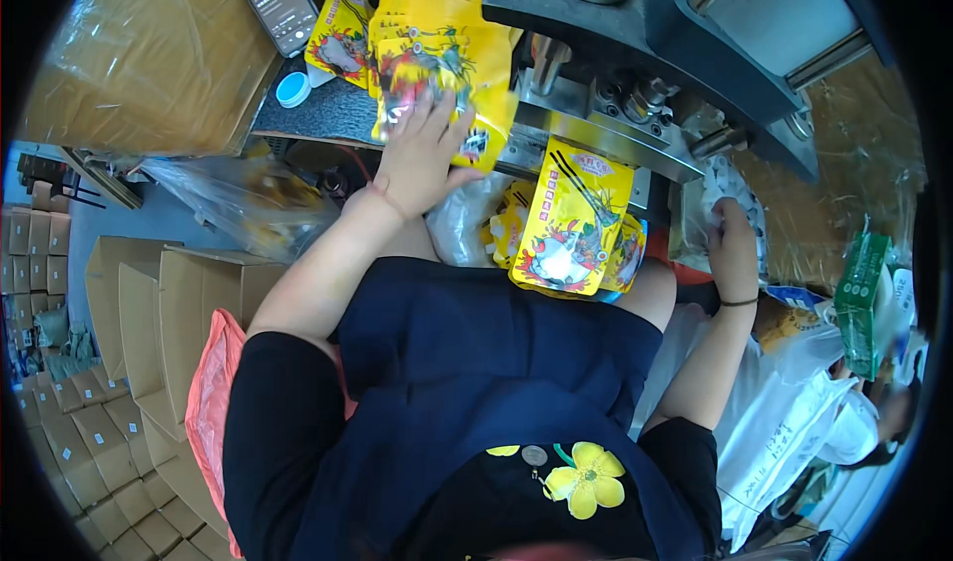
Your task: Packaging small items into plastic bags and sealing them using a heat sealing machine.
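My left hand [422, 149] lies with its fingers spread on a yellow printed pouch [476, 129] at the front of an overlapping stack of yellow pouches [437, 10]. That pouch and my fingertips are smeared by motion. Another yellow pouch [576, 218], with chopsticks and a bowl printed on it, stands tilted above my lap at the front of the machine. More pouches show behind it. On the right, my right hand [733, 248] is at a tray [688, 225] beside some whitish packets [730, 189]. Its fingers are curled, and what they pinch, if anything, is hidden.
A dark metal press-like machine [606, 35] overhangs the far right. A phone [278, 7] and a blue-lidded round tub [293, 89] sit by the stack. A large taped carton [139, 55] stands left; open cartons [213, 308] are nearer. A green box [862, 303] is far right.
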A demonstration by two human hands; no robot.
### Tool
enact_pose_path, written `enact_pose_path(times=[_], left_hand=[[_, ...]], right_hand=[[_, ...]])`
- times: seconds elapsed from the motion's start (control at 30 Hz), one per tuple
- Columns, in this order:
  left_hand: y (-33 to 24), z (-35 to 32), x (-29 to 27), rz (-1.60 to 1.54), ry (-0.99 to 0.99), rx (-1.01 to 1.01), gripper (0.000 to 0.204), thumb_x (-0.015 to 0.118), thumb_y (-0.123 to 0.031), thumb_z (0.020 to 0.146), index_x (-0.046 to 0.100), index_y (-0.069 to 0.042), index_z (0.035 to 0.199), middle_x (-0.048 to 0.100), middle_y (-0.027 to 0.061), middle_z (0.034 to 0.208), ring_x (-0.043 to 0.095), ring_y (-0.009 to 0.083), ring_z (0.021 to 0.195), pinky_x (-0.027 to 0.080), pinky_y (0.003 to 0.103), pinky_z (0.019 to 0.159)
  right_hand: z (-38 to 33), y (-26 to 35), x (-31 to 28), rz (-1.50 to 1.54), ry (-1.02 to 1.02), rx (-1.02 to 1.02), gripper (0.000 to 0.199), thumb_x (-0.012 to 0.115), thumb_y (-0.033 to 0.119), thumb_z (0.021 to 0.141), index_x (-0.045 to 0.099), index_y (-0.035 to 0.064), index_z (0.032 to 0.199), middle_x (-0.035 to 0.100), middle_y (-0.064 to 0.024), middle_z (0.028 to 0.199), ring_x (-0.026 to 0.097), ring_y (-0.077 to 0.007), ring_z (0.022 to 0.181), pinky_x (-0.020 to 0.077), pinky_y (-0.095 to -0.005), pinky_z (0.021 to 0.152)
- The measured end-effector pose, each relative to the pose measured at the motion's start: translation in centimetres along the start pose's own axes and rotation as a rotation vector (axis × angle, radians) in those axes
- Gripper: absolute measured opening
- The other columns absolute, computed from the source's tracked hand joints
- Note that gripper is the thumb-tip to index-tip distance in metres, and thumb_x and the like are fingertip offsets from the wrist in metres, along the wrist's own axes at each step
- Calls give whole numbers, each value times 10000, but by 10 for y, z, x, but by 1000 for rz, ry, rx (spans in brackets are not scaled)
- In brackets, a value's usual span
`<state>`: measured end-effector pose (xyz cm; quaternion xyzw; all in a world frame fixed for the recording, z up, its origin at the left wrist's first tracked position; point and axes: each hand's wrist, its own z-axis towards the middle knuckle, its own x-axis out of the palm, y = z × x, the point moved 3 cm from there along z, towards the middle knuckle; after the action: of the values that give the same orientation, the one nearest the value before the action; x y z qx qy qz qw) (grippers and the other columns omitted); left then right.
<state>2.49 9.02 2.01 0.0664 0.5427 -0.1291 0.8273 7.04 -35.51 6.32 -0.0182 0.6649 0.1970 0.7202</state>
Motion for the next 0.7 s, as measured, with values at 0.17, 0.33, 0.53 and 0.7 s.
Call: enact_pose_path(times=[0.17,0.33,0.53,0.7], left_hand=[[2,-31,-22,-434,-133,-182,373,571,21,846,617,3,1216,663,228,1133,631,406,1067,517,429,908],[-29,-24,-23,-927,118,-323,231,576,-74,952,626,25,1155,688,203,1021,670,350,952,522,379,822],[-87,-19,-14,-1342,442,-437,234,729,-207,924,706,18,982,683,31,741,629,48,644,494,219,581],[-122,-20,-9,-1564,528,-315,258,687,-242,955,710,13,991,705,46,817,647,87,759,524,262,684]], right_hand=[[-10,50,-20,183,-244,-106,313,692,42,855,631,27,1162,634,-174,977,623,-322,809,503,-367,737],[-1,143,0,504,-179,-287,194,573,85,961,620,7,1132,634,-157,1014,632,-309,881,497,-360,809],[1,154,-15,794,-182,-327,170,601,142,977,644,-12,1032,643,-79,919,609,-169,834,469,-266,728],[11,161,-15,563,-186,-432,158,601,144,959,676,6,976,680,-90,912,628,-193,853,483,-296,747]])
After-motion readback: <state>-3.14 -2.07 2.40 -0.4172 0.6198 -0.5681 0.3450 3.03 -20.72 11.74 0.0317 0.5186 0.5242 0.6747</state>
